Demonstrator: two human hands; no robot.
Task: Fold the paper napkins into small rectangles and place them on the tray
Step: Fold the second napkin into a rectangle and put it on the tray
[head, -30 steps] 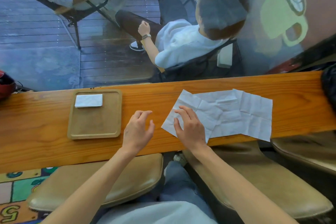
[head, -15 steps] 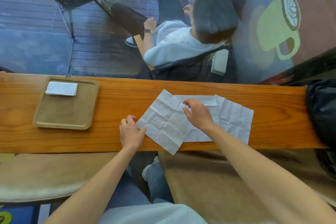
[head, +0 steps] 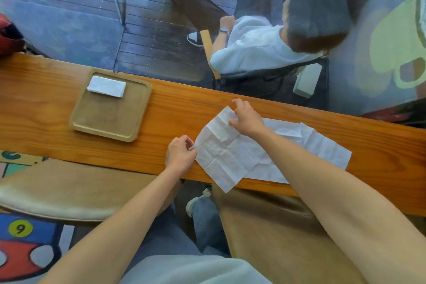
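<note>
Both hands now pinch, seemingly, napkin [head: 222,152] corners beside tray [head: 110,122]

A black "9" in a yellow-green circle on the colourful floor mat [head: 27,244].

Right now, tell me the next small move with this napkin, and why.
Probably fold it in half along a crease. The left hand pinches the near left corner of the top napkin, the right hand grips its far corner, and it lies unfolded on the counter. Only one folded napkin sits on the tray.
</note>
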